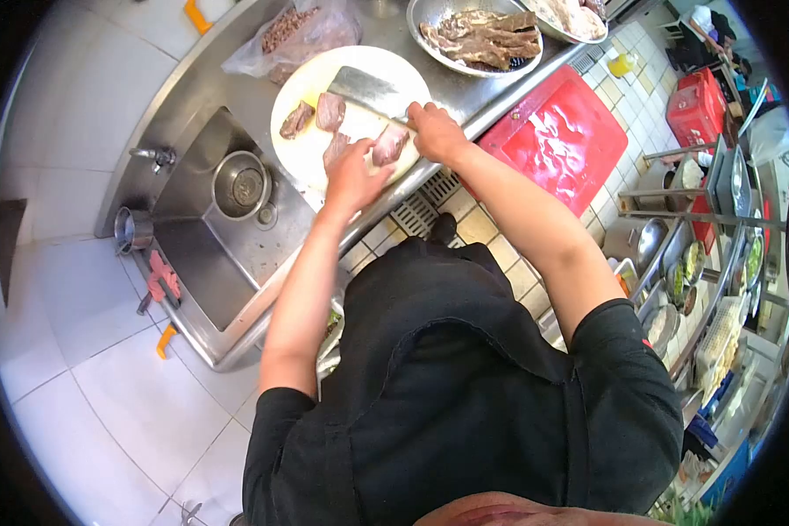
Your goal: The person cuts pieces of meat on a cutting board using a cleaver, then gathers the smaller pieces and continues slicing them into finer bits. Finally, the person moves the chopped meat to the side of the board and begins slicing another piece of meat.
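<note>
A cleaver (365, 88) lies with its broad blade flat over the far part of the round white cutting board (300, 88). My right hand (435, 133) is closed at the blade's near right end, around the handle, which it mostly hides. My left hand (352, 181) reaches over the board's near edge, its fingers and thumb against a chunk of meat (390, 145). Beside the left fingers rests another meat chunk (336, 149), partly covered. Farther back sit a pinkish piece of meat (330, 111) and a darker one (297, 120).
A plastic bag (326, 33) of ground or chopped meat stands behind the board. Long meat strips fill a metal bowl (423, 10) at the back. Left is a steel sink (203, 272) with a faucet (155, 157). A red lid or tray (559, 136) borders the counter's right side.
</note>
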Demonstrator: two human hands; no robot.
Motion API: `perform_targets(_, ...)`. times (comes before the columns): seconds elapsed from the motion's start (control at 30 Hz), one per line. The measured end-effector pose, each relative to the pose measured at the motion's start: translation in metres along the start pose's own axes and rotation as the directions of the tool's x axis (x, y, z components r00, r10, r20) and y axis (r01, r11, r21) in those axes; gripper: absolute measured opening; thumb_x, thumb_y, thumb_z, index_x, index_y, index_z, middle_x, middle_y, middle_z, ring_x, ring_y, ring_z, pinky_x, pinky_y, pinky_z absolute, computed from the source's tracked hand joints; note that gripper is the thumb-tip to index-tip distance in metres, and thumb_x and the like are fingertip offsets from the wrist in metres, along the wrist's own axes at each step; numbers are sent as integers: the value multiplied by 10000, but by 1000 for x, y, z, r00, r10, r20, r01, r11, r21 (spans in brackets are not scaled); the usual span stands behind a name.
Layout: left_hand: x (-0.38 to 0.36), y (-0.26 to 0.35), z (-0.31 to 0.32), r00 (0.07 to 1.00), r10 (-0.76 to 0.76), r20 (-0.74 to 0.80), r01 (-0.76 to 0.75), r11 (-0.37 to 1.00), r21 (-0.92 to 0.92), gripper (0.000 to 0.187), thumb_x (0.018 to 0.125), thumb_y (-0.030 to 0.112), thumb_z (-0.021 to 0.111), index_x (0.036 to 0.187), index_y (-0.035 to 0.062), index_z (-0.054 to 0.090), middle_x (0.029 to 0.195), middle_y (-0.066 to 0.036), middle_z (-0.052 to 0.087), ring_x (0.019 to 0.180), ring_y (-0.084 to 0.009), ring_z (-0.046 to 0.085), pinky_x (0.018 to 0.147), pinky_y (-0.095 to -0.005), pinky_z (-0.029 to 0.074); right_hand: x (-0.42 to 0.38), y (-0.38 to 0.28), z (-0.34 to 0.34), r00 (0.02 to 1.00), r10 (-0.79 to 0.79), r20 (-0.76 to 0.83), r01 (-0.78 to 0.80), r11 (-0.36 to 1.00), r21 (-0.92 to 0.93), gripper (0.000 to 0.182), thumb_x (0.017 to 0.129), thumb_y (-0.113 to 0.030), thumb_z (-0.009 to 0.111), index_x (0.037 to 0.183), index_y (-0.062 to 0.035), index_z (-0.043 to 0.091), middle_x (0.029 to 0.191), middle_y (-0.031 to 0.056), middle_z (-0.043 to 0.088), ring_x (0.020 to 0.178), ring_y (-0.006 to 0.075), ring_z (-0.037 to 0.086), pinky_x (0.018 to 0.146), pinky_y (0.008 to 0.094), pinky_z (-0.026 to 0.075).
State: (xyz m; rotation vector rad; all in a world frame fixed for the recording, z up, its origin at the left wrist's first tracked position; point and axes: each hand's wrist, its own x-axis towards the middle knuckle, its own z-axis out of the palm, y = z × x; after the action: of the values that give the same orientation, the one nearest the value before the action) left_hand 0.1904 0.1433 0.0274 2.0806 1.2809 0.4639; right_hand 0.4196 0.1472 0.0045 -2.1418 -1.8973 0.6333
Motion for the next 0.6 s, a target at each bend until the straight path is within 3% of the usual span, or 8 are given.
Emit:
perform_targets(0.17, 46, 6, 35, 998, -43, 36, 32, 963, 268, 586, 819, 284, 878, 1297, 31, 651, 1259, -241, 708, 1132, -402, 694, 965, -476, 561, 15, 12, -36, 979, 20, 202, -36, 996, 77, 597, 887, -131, 689, 1400, 33, 433, 1333, 350, 602, 1207, 500, 658, 1038, 523, 551)
perform_targets(0.3, 51, 2, 26, 996, -91, 7, 87, 973, 215, 381, 842, 192, 759, 1176, 19, 696, 1071, -225, 742, 980, -405, 721, 895, -502, 570, -15, 40, -66, 981, 80, 178, -138, 931, 339, 559, 896, -144, 691, 1402, -20, 486, 1150, 280, 693, 1131, 439, 702, 976, 489, 560)
perform_targets(0.37, 53, -20, 27, 986, -147, -76, 147, 989, 4, 308, 884, 207, 726, 1128, 21, 740, 940, -211, 756, 828, -396, 736, 830, -481, 585, -33, 56, -65, 964, 117, 240, -217, 866, 451, 515, 913, -140, 682, 1389, -38, 513, 1050, 234, 726, 1102, 400, 719, 959, 466, 560)
perform_targets(0.43, 56, -37, 23, 979, -173, -105, 166, 984, -71, 260, 953, 180, 674, 1131, 11, 760, 873, -135, 774, 701, -275, 719, 728, -399, 575, -53, 73, -48, 969, 103, 224, -240, 591, 770, 350, 1010, -173, 661, 1328, -61, 566, 853, 105, 694, 858, 242, 724, 776, 384, 568)
perform_targets(0.47, 61, -47, 20, 964, -265, 19, 258, 919, -299, 248, 982, 156, 647, 1136, -5, 757, 876, -90, 767, 700, -201, 687, 698, -350, 550, -63, 78, -44, 967, 103, 233, -248, 588, 770, 350, 1010, -173, 661, 1328, -61, 566, 853, 105, 694, 858, 242, 724, 776, 384, 568)
perform_targets(0.5, 67, -49, 18, 934, -321, 157, 355, 791, -498, 241, 1011, 132, 621, 1141, -21, 754, 879, -45, 761, 700, -126, 655, 668, -301, 524, -72, 81, -41, 953, 108, 283, -299, 478, 826, 299, 1060, -206, 630, 1320, -79, 557, 813, 53, 650, 690, 156, 617, 599, 325, 474)
perform_targets(0.53, 70, -50, 18, 948, -283, 145, 318, 827, -463, 237, 1030, 108, 607, 1141, -44, 751, 892, 9, 733, 727, -50, 585, 649, -251, 476, -79, 84, -37, 937, 109, 333, -349, 363, 864, 253, 1109, -239, 599, 1312, -96, 549, 773, 1, 606, 521, 71, 509, 422, 266, 380)
perform_targets(0.6, 76, -49, 14, 931, -293, 219, 361, 830, -426, 254, 1031, 108, 618, 1196, -41, 741, 924, 21, 718, 778, -43, 587, 684, -230, 468, -89, 86, -28, 939, 108, 326, -343, 317, 884, 244, 1121, -262, 590, 1301, -99, 560, 777, -1, 604, 527, 68, 510, 430, 261, 389)
